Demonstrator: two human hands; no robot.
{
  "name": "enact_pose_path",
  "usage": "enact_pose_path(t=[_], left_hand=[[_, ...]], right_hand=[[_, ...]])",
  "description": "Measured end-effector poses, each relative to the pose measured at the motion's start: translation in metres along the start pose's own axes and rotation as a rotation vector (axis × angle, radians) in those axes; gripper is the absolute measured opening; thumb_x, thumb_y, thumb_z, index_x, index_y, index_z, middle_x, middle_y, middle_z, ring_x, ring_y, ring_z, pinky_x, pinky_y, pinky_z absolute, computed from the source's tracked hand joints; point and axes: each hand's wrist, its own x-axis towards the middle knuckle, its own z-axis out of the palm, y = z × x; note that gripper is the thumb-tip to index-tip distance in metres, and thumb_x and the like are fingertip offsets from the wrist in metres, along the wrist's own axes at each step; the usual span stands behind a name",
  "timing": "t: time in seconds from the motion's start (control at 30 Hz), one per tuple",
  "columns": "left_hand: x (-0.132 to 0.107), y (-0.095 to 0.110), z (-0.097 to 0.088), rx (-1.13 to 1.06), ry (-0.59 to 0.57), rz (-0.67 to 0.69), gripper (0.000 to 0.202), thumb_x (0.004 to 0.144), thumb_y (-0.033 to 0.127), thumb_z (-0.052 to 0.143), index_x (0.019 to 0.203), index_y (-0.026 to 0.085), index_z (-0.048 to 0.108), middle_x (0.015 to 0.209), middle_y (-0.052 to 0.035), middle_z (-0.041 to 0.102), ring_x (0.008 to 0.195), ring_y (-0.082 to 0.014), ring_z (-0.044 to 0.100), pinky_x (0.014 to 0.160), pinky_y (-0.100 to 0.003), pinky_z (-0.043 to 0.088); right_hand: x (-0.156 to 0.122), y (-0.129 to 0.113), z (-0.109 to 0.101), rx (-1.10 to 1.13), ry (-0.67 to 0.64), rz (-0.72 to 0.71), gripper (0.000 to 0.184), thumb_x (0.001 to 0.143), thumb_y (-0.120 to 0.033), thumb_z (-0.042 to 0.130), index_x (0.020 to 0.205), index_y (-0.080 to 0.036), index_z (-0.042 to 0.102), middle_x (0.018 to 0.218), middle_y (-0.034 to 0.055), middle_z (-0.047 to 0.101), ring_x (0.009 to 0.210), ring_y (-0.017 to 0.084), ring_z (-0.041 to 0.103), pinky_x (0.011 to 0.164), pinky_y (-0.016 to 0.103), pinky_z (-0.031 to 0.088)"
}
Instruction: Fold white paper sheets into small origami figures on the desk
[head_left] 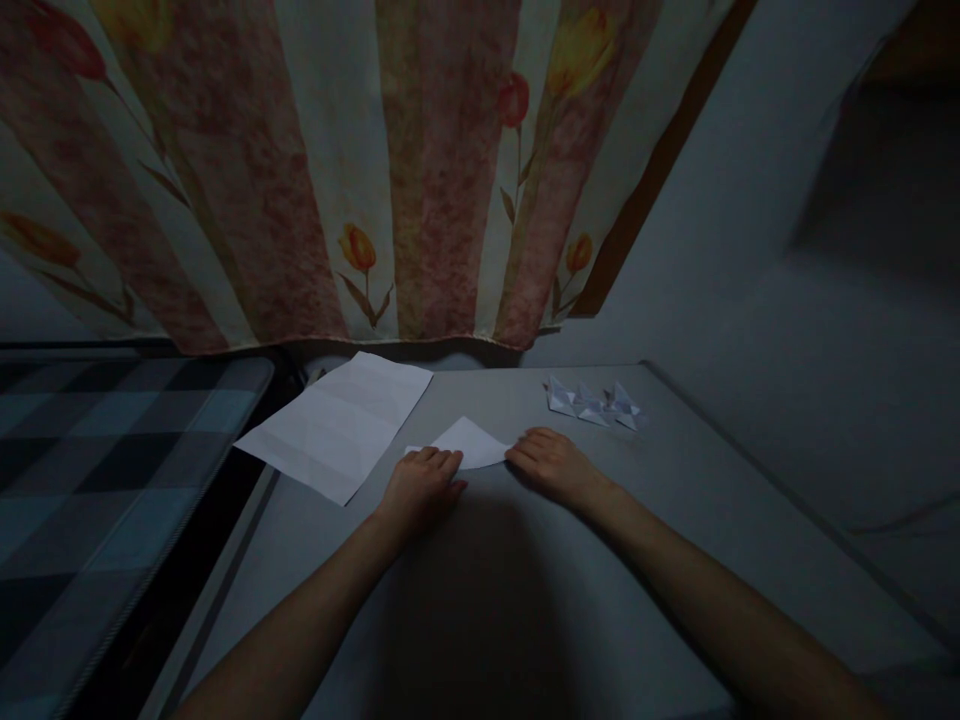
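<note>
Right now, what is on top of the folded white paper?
The left hand lies over its left part and the right hand over its right tip, hiding those portions. The peaked middle of the folded white paper shows uncovered.

No legible text, labels, numbers or signs.

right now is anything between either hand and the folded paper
Nothing visible: the left hand and right hand both touch the folded paper. The large sheet lies apart to the left, small folded pieces to the right.
</note>
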Motion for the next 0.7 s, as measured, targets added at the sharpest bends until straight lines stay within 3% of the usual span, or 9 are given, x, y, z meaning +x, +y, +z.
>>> enact_pose_path(t=[0.07, 0.17, 0.3, 0.33, 0.43, 0.5, 0.7], left_hand=[[0.0, 0.0, 0.004, 0.008, 0.027, 0.009, 0.033, 0.087, 0.027, 0.053, 0.119, 0.019, 0.052, 0.1, -0.0084, 0.067, 0.094, -0.0234, 0.062, 0.078, -0.036, 0.049], [0.0, -0.002, 0.007, -0.038, 0.104, -0.026, 0.031, 0.087, 0.015, 0.047, 0.118, 0.02, 0.053, 0.095, -0.0076, 0.067, 0.086, -0.0202, 0.063, 0.074, -0.032, 0.049], [0.001, -0.001, -0.001, -0.315, 0.344, -0.225, 0.023, 0.088, 0.016, 0.041, 0.105, 0.018, 0.056, 0.092, -0.0067, 0.067, 0.083, -0.0172, 0.064, 0.073, -0.028, 0.047], [0.002, 0.0, -0.004, -0.394, 0.392, -0.293, 0.019, 0.088, 0.019, 0.041, 0.101, 0.018, 0.055, 0.085, -0.0051, 0.066, 0.078, -0.0169, 0.063, 0.069, -0.027, 0.046], [0.004, 0.003, -0.012, -0.607, 0.438, -0.494, 0.007, 0.083, 0.023, 0.048, 0.088, 0.02, 0.05, 0.057, 0.0046, 0.052, 0.054, -0.0142, 0.053, 0.054, -0.025, 0.037], [0.006, 0.004, -0.014, -0.748, 0.429, -0.559, 0.006, 0.079, 0.023, 0.05, 0.079, 0.022, 0.045, 0.049, 0.0088, 0.04, 0.046, -0.0119, 0.043, 0.05, -0.023, 0.031], [0.01, 0.001, -0.008, -1.162, 0.413, -0.459, 0.013, 0.075, 0.028, 0.052, 0.072, 0.02, 0.042, 0.059, 0.0072, 0.039, 0.055, -0.0098, 0.038, 0.053, -0.022, 0.031]], right_hand=[[0.006, 0.0, -0.012, 0.058, 0.111, 0.01, 0.028, 0.093, -0.015, 0.04, 0.092, -0.02, 0.067, 0.085, 0.0082, 0.07, 0.079, 0.018, 0.062, 0.086, 0.038, 0.046], [0.017, -0.008, -0.027, 0.162, 0.331, 0.074, 0.025, 0.092, -0.02, 0.042, 0.098, -0.025, 0.066, 0.097, 0.0059, 0.068, 0.092, 0.02, 0.061, 0.091, 0.042, 0.046], [0.036, -0.034, -0.028, 0.191, 0.848, 0.48, 0.024, 0.085, -0.022, 0.054, 0.107, -0.025, 0.062, 0.115, 0.0107, 0.056, 0.112, 0.027, 0.052, 0.094, 0.05, 0.045], [0.041, -0.043, -0.025, 0.226, 0.904, 0.551, 0.025, 0.083, -0.021, 0.055, 0.108, -0.024, 0.061, 0.116, 0.0118, 0.053, 0.112, 0.027, 0.051, 0.093, 0.049, 0.047], [0.053, -0.065, -0.012, 0.362, 0.908, 0.599, 0.017, 0.082, -0.022, 0.057, 0.098, -0.022, 0.062, 0.103, 0.0107, 0.053, 0.098, 0.024, 0.056, 0.08, 0.041, 0.054], [0.058, -0.076, -0.003, 0.481, 0.826, 0.566, 0.014, 0.08, -0.024, 0.059, 0.094, -0.022, 0.062, 0.097, 0.0093, 0.054, 0.093, 0.022, 0.057, 0.076, 0.037, 0.055], [0.063, -0.085, 0.01, 0.851, 0.569, 0.537, 0.022, 0.081, -0.029, 0.06, 0.102, -0.021, 0.062, 0.11, 0.0092, 0.06, 0.104, 0.021, 0.057, 0.086, 0.034, 0.051]])
